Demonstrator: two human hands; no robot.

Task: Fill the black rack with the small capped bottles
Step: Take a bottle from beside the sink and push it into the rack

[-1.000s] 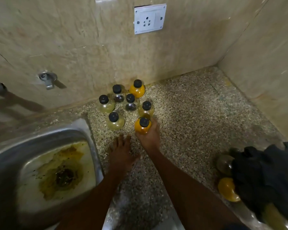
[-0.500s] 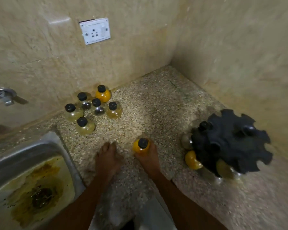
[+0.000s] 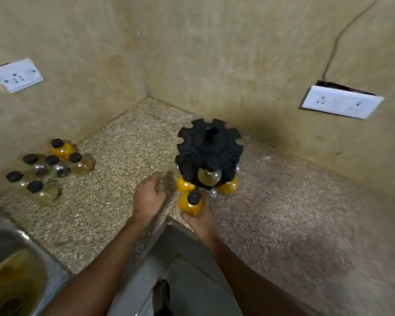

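The black rack [image 3: 209, 153] stands upright on the speckled stone counter [image 3: 283, 201], near the corner where the two beige walls meet, and every other place here is told from it. Its notched top disc faces the camera, and under the disc hang several bottles: a pale one [image 3: 209, 176] at the front, an orange one [image 3: 185, 185] at the front left and another orange one [image 3: 229, 186] at the front right; how many slots at the back are filled I cannot tell. Far to the front left of the rack, a steel sink [image 3: 16, 267] with yellow-stained water is set into the counter. On the wall to the right of the rack sits a white socket plate [image 3: 341, 101] with a dark cable [image 3: 335, 42] running up from it; a second socket plate [image 3: 17, 75] is on the wall well to the left. Left of the rack, well apart from it and close to the wall, stands a cluster of loose bottles [image 3: 50, 169] with black caps, mostly pale, one orange at the back. Just in front of the rack, the right hand [image 3: 200, 218] curls around an orange capped bottle [image 3: 191, 204], held upright and almost touching the hanging orange bottle at the front left. The left hand [image 3: 149, 196] hovers beside it, fingers loosely bent and blurred, holding nothing, near the rack's left side.
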